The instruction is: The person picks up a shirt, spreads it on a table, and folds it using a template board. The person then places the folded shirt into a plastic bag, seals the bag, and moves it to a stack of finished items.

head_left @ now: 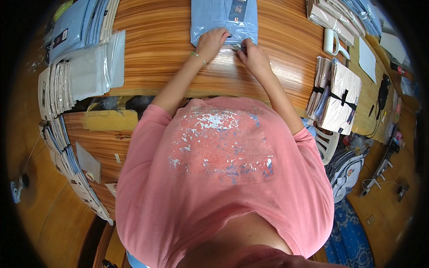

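A folded light blue shirt in a clear plastic bag lies flat at the far middle of the wooden table. A dark tag shows on its upper right part. At the bag's near edge, my left hand is closed, fingertips pinched on the clear plastic. Just right of it, my right hand is also closed, thumb and forefinger on the same near edge. Loose clear plastic shows between the two hands. Whatever small part lies under the fingertips is hidden.
Stacks of bagged blue shirts and pale bagged garments line the table's left side. At right are a white lint roller, a strapped garment bundle, a white sheet and a black cable tool.
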Available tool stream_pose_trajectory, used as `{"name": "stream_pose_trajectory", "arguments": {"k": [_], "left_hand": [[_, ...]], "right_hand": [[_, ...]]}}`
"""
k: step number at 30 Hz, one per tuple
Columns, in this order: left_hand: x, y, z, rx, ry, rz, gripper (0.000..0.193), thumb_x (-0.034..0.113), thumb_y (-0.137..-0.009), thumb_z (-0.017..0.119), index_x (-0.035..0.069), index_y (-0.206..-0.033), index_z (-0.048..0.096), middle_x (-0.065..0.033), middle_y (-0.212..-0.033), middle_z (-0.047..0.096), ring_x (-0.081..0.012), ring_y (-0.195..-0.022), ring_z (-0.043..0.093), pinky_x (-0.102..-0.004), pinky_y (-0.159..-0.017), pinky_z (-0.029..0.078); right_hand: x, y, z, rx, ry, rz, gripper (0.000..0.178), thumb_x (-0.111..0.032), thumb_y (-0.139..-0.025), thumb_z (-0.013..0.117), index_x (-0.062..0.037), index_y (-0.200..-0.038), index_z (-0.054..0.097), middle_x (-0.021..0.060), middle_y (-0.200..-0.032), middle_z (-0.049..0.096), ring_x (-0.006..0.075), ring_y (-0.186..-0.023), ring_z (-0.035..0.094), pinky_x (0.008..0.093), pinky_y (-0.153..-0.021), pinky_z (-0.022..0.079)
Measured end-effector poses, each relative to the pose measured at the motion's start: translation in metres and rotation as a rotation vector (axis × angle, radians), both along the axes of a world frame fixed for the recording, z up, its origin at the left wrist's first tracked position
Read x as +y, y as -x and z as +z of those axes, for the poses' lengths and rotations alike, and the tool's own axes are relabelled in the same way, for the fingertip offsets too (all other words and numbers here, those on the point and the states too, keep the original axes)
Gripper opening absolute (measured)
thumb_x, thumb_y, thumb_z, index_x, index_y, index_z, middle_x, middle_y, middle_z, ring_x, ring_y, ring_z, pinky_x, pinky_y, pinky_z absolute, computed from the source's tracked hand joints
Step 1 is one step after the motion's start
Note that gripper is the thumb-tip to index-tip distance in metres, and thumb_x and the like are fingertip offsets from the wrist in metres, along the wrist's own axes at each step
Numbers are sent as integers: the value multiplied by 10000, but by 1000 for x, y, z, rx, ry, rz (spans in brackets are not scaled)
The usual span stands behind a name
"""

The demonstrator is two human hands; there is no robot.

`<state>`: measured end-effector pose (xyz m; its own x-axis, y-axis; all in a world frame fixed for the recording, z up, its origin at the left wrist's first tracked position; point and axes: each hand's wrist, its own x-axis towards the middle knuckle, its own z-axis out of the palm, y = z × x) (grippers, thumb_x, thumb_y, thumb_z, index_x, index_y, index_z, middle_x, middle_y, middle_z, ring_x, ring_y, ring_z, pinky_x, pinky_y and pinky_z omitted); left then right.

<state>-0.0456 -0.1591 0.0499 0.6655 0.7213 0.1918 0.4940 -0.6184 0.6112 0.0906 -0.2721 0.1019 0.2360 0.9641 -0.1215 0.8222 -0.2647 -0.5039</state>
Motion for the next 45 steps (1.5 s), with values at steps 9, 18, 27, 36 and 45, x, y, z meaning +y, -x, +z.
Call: {"name": "stream_pose_trajectory", "arguments": {"k": [9,18,27,36,45], "left_hand": [[7,5,6,6,50,-59,206,217,-929,456,32,-927,547,-163,-928,602,-360,-845,577,-430,-713,464],[7,7,-1,-51,53,-60,181,207,-911,476,75,-970,584,-90,-1011,568,-326,-860,571,-395,-719,470],[6,5,3,-45,45,-57,170,199,-916,467,59,-946,558,-107,-974,560,-349,-852,557,-420,-695,463],[7,5,7,-43,70,-63,198,206,-924,454,27,-915,539,-142,-974,547,-370,-856,551,-429,-710,457],[-43,66,84,253,618,-772,207,188,-908,502,-14,-940,538,-115,-908,568,-237,-865,567,-329,-780,443]], "right_hand": [[19,16,-8,-10,-78,10,230,-166,-796,581,14,-920,509,226,-812,630,387,-718,620,470,-640,495],[35,21,-19,-45,-12,6,219,-165,-792,563,22,-906,545,234,-801,633,386,-735,627,462,-658,502],[39,17,-12,-62,47,42,195,-152,-784,555,14,-887,562,242,-787,633,389,-741,628,467,-667,499],[38,15,-12,-42,36,48,187,-153,-773,565,4,-873,573,233,-782,634,388,-741,624,458,-672,498],[-32,-131,-10,387,7,-313,280,-229,-755,699,-23,-934,637,159,-811,659,258,-712,630,348,-638,489]]}}
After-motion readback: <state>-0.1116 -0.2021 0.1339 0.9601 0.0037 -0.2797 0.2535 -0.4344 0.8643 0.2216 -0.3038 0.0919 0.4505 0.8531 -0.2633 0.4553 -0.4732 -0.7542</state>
